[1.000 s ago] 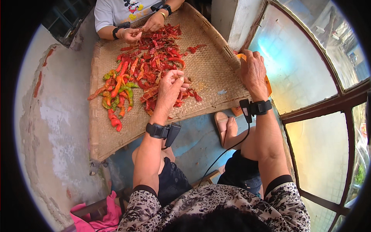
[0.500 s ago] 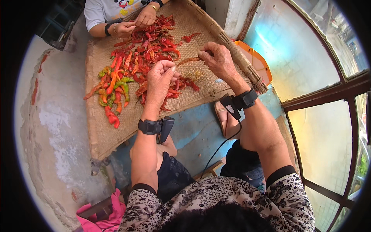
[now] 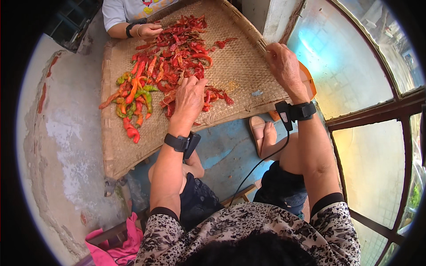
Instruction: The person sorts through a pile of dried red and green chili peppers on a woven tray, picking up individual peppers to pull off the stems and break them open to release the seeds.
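Note:
Bent over the near edge of a pile of red chili peppers (image 3: 179, 53) is my left hand (image 3: 190, 98). Its fingers are curled down and closed among the peppers; whatever is between them is hidden. My right hand (image 3: 286, 68) hovers above the right rim of the woven tray (image 3: 246, 57), its fingers loosely bent and apart from the thumb. No pepper shows in it. An orange-rimmed container (image 3: 307, 80) stands just beyond that rim, partly covered by the hand and wrist. Green and orange peppers (image 3: 133, 99) lie at the pile's left side.
Across the tray, another person's hand (image 3: 148, 30) is at the far end of the pile. Yellow seeds (image 3: 231, 85) lie on the weave. A framed window (image 3: 339, 53) bounds the right side, a worn wall (image 3: 66, 146) the left. A black cable (image 3: 255, 166) hangs from my right wrist.
My right hand has moved right to the tray's rim, and the pepper it held no longer shows. My left hand has lowered onto the pile. One of the other person's hands has left view.

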`<action>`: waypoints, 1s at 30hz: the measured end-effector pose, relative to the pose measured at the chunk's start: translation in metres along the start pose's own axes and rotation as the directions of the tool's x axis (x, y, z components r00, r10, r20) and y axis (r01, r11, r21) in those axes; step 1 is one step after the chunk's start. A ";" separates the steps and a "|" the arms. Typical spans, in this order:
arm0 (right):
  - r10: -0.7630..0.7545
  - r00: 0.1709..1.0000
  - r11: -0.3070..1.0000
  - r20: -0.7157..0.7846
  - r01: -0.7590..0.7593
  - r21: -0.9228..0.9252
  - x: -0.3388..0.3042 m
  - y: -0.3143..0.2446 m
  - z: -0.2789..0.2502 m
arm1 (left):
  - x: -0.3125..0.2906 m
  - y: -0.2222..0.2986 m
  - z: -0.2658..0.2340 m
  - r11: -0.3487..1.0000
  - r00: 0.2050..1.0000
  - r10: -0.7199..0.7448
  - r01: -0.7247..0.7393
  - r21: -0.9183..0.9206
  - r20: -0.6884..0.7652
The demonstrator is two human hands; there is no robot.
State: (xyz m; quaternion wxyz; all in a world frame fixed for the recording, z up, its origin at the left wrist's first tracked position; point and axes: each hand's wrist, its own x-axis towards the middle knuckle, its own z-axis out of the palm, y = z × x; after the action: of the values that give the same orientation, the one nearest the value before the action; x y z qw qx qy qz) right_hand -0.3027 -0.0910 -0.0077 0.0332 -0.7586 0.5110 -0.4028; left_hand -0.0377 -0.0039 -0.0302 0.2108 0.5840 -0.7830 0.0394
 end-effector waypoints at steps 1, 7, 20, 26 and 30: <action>-0.036 0.992 0.994 0.123 0.023 0.107 -0.001 -0.010 0.010 | 0.001 0.000 0.003 0.999 0.999 -0.034 0.033 0.034 0.032; -0.216 0.840 0.971 0.498 0.130 0.201 -0.021 -0.066 0.068 | 0.008 -0.003 0.011 0.990 0.997 -0.028 0.017 0.141 0.076; -0.170 0.874 0.967 0.456 0.236 -0.093 -0.022 -0.088 0.064 | -0.013 -0.005 -0.016 0.995 0.996 -0.086 0.085 -0.058 -0.007; -0.239 0.931 0.971 0.277 0.238 0.036 -0.020 -0.059 0.041 | -0.018 -0.008 -0.019 0.995 0.995 -0.092 0.093 -0.037 0.033; -0.095 0.995 0.994 0.003 0.095 -0.059 -0.012 -0.034 0.008 | -0.015 -0.002 -0.021 0.997 0.997 -0.070 0.070 -0.033 0.010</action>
State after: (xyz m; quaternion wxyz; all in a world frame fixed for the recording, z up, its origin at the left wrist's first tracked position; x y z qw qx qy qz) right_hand -0.2742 -0.0684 -0.0043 -0.0084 -0.7828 0.4861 -0.3883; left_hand -0.0263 0.0155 -0.0170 0.2183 0.6078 -0.7634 0.0165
